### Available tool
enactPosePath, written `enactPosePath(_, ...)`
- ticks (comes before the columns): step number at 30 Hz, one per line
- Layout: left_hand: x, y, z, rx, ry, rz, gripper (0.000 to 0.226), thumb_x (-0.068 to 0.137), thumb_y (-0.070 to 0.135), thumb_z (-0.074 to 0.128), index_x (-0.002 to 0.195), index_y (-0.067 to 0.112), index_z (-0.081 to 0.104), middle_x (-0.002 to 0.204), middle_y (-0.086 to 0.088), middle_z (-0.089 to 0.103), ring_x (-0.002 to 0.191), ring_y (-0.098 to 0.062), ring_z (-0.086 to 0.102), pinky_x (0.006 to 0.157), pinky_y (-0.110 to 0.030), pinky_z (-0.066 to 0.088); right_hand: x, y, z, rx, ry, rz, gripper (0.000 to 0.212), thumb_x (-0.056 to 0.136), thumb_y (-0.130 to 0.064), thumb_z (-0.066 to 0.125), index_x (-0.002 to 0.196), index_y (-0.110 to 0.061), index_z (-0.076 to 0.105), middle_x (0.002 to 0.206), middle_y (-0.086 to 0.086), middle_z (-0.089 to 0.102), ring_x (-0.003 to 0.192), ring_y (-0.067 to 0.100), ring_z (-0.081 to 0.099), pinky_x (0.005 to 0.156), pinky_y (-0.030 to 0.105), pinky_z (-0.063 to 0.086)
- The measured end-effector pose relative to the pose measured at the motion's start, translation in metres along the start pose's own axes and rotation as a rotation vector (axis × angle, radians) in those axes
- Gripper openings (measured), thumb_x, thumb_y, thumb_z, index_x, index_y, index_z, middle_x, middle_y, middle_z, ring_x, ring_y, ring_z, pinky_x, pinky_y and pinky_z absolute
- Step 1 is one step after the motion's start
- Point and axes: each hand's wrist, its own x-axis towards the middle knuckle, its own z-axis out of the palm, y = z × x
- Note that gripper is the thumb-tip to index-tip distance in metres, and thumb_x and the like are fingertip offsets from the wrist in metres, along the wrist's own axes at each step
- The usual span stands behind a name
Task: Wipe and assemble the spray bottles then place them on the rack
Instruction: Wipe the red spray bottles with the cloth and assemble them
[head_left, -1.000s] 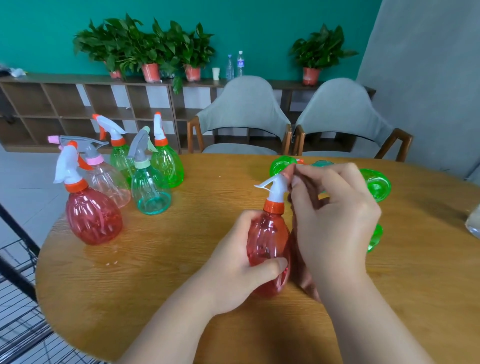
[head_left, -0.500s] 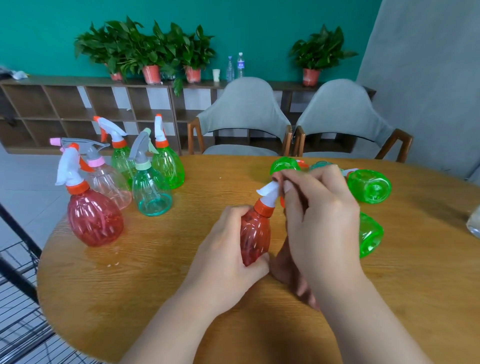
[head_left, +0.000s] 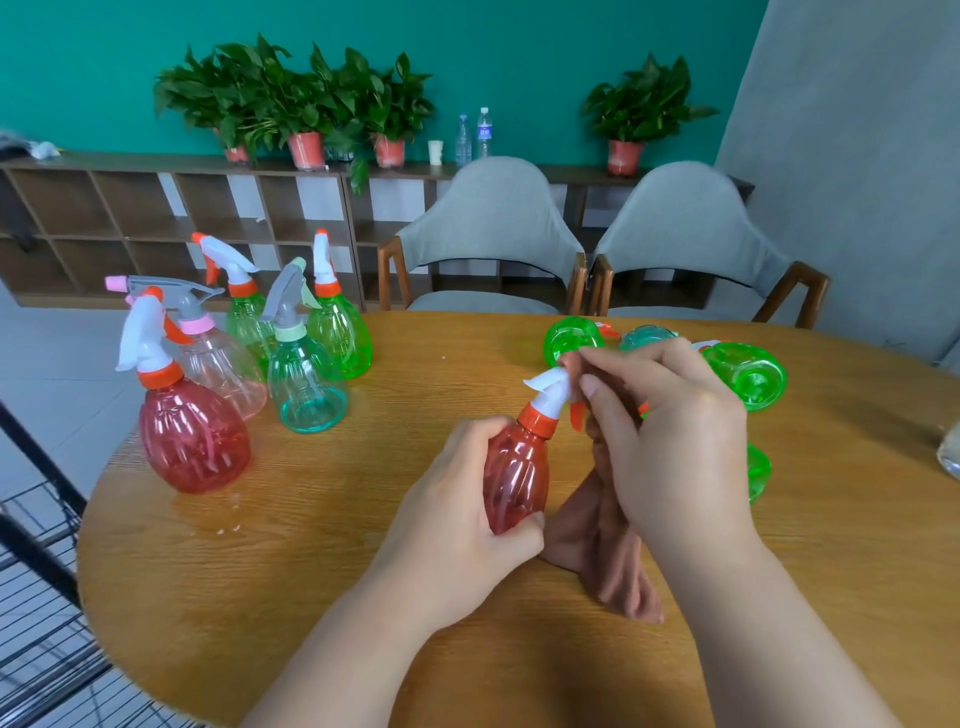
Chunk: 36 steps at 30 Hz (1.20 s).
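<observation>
Red spray bottle (head_left: 515, 475) in curled grip of left hand (head_left: 457, 519), right hand (head_left: 675, 441) pinching brown cloth (head_left: 602, 545)

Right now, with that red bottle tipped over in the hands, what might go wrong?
The left hand grips only the belly of the tilted red bottle while the right hand pinches the cloth on its spray head; it could slip. The green bottles lying on their sides just beyond the right hand could roll if bumped.
</observation>
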Motion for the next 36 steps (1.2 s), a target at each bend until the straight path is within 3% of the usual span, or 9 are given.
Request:
enactPosePath(4, 0.001, 0.0, 0.001, -0.021, 0.004, 0.008, 0.078, 0.086, 0.043, 0.084, 0.142, 0.055, 0.031, 0.125, 0.028, 0.051, 0.111, 0.002, 0.058, 0.09, -0.022, 0.055, -0.004, -0.001, 0.003, -0.052, 0.074, -0.007, 0.026, 0.1, -0.01, 0.076, 0.124, -0.017, 0.081, 0.098, -0.003, 0.062, 0.087, 0.011, 0.06, 0.079, 0.031, 0.054)
enactPosePath(7, 0.001, 0.0, 0.002, -0.039, 0.001, 0.001, 0.078, 0.084, 0.041, 0.085, 0.141, 0.055, 0.034, 0.128, 0.028, 0.052, 0.115, 0.0, 0.06, 0.094, -0.027, 0.057, -0.012, -0.018, 0.013, -0.013, 0.024, -0.073, 0.027, 0.102, -0.013, 0.072, 0.128, -0.016, 0.08, 0.101, 0.0, 0.06, 0.089, 0.015, 0.062, 0.078, 0.036, 0.056)
enactPosePath(12, -0.001, 0.001, 0.0, -0.082, 0.033, -0.017, 0.077, 0.082, 0.037, 0.085, 0.139, 0.056, 0.037, 0.126, 0.03, 0.054, 0.114, 0.005, 0.059, 0.095, -0.027, 0.056, -0.011, -0.016, 0.018, 0.031, 0.003, -0.075, 0.027, 0.105, -0.014, 0.067, 0.13, -0.016, 0.078, 0.106, 0.002, 0.059, 0.088, 0.016, 0.064, 0.079, 0.034, 0.057)
enactPosePath(16, -0.003, 0.003, -0.002, -0.126, -0.016, -0.037, 0.073, 0.085, 0.036, 0.085, 0.135, 0.059, 0.037, 0.118, 0.027, 0.057, 0.106, 0.003, 0.062, 0.089, -0.024, 0.055, -0.005, -0.001, 0.01, -0.028, 0.121, 0.003, 0.023, 0.104, -0.009, 0.069, 0.124, -0.012, 0.08, 0.101, 0.003, 0.063, 0.084, 0.007, 0.056, 0.082, 0.01, 0.046)
enactPosePath(20, -0.002, 0.005, 0.001, -0.203, -0.064, -0.061, 0.072, 0.082, 0.032, 0.086, 0.134, 0.056, 0.042, 0.12, 0.02, 0.065, 0.106, -0.004, 0.068, 0.093, -0.034, 0.058, -0.011, -0.014, 0.014, -0.003, 0.092, -0.043, 0.023, 0.103, -0.013, 0.071, 0.123, -0.013, 0.081, 0.101, 0.002, 0.061, 0.086, 0.011, 0.059, 0.079, 0.023, 0.051)
enactPosePath(23, 0.0, 0.006, 0.004, -0.281, -0.051, -0.075, 0.073, 0.081, 0.021, 0.087, 0.136, 0.047, 0.048, 0.118, 0.014, 0.072, 0.104, -0.007, 0.072, 0.091, -0.029, 0.058, -0.014, -0.025, 0.019, 0.033, 0.054, -0.097, 0.023, 0.102, -0.012, 0.073, 0.123, -0.015, 0.082, 0.103, 0.001, 0.06, 0.089, 0.016, 0.062, 0.081, 0.03, 0.054)
enactPosePath(27, -0.001, 0.009, 0.004, -0.336, -0.085, -0.087, 0.067, 0.085, 0.011, 0.085, 0.133, 0.043, 0.051, 0.107, 0.013, 0.074, 0.092, -0.007, 0.073, 0.085, -0.02, 0.056, -0.009, -0.011, 0.015, 0.017, 0.149, -0.038, 0.021, 0.103, -0.012, 0.073, 0.123, -0.012, 0.081, 0.102, 0.002, 0.063, 0.086, 0.011, 0.061, 0.081, 0.015, 0.049)
enactPosePath(31, -0.001, 0.009, 0.005, -0.361, -0.111, -0.1, 0.065, 0.087, 0.015, 0.085, 0.135, 0.044, 0.051, 0.109, 0.013, 0.074, 0.096, -0.008, 0.071, 0.089, -0.023, 0.055, -0.01, -0.007, 0.013, -0.007, 0.191, 0.014, 0.021, 0.103, -0.012, 0.073, 0.122, -0.01, 0.081, 0.1, 0.002, 0.065, 0.086, 0.008, 0.059, 0.082, 0.006, 0.043)
enactPosePath(36, 0.0, 0.009, 0.007, -0.45, -0.096, -0.123, 0.067, 0.087, 0.008, 0.086, 0.138, 0.035, 0.052, 0.115, 0.013, 0.076, 0.104, -0.006, 0.074, 0.089, -0.02, 0.055, -0.02, -0.021, 0.028, 0.01, 0.064, -0.098, 0.022, 0.103, -0.015, 0.073, 0.124, -0.015, 0.081, 0.1, 0.001, 0.062, 0.088, 0.025, 0.063, 0.075, 0.043, 0.056)
